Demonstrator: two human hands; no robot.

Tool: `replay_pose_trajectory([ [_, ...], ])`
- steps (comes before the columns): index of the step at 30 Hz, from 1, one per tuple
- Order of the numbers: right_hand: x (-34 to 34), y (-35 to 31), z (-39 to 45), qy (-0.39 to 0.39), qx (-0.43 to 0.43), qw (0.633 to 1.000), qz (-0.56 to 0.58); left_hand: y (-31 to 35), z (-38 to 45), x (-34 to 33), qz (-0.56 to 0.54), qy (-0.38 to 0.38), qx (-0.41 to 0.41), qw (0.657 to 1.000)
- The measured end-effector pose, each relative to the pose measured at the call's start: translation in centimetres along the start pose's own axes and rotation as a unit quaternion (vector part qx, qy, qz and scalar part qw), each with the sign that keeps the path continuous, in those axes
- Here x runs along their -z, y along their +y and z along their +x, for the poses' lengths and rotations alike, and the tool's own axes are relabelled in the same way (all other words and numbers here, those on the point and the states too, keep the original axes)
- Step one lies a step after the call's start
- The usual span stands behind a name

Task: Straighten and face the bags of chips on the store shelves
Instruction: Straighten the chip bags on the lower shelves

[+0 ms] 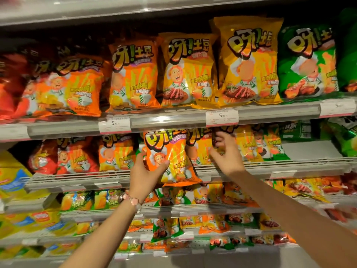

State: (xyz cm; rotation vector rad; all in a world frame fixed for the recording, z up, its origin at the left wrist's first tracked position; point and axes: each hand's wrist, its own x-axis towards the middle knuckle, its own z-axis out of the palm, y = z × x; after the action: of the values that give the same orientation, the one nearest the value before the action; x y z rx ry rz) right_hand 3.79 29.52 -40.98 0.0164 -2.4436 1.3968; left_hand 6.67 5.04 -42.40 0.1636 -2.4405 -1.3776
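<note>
The left hand (144, 176) grips an orange chip bag (170, 157) held out before the second shelf (77, 179). The right hand (225, 153) seems to pinch a yellow bag (201, 149) standing there. Price tags (221, 117) hang above, partly covering bag tops.

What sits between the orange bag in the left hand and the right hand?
In the head view, a yellow-orange chip bag standing on the shelf fills the gap between the held orange bag and the right hand.
</note>
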Motion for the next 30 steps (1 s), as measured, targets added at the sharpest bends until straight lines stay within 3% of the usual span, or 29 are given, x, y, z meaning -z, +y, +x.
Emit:
replay_pose_trajectory([
  [2, -2.0, -1.9, -1.3, -0.151, -0.061, 0.981, 0.106, 0.3, -0.5, -0.3, -0.010, -0.016, 0.001, 1.000],
  [5, -3.4, -2.8, -2.0, -0.229, -0.102, 0.955, 0.161, 0.9, -1.0, -0.6, -0.029, -0.047, -0.009, 0.998],
  [12, -3.5, -1.5, -1.5, -0.224, -0.121, 0.953, 0.163, 0.9, -0.7, -0.6, -0.061, -0.100, -0.030, 0.993],
  [15, -3.1, -1.2, -1.5, -0.207, -0.118, 0.953, 0.187, -0.2, 0.9, 0.2, -0.075, -0.052, -0.038, 0.995],
  [18, -2.8, -0.4, -1.8, -0.207, -0.106, 0.954, 0.188, -2.3, 3.6, 0.8, 0.053, 0.009, -0.046, 0.997],
  [21, -2.6, 0.1, -2.0, -0.200, -0.114, 0.956, 0.180, -3.6, 5.7, 0.4, 0.149, -0.035, -0.050, 0.987],
  [24, -2.3, 0.2, -1.9, -0.183, -0.125, 0.959, 0.177, -4.2, 7.0, -0.4, 0.186, -0.063, -0.045, 0.980],
  [30, -1.8, 0.6, -1.8, -0.166, -0.125, 0.965, 0.160, -4.5, 7.9, -1.5, 0.183, -0.042, -0.021, 0.982],
])
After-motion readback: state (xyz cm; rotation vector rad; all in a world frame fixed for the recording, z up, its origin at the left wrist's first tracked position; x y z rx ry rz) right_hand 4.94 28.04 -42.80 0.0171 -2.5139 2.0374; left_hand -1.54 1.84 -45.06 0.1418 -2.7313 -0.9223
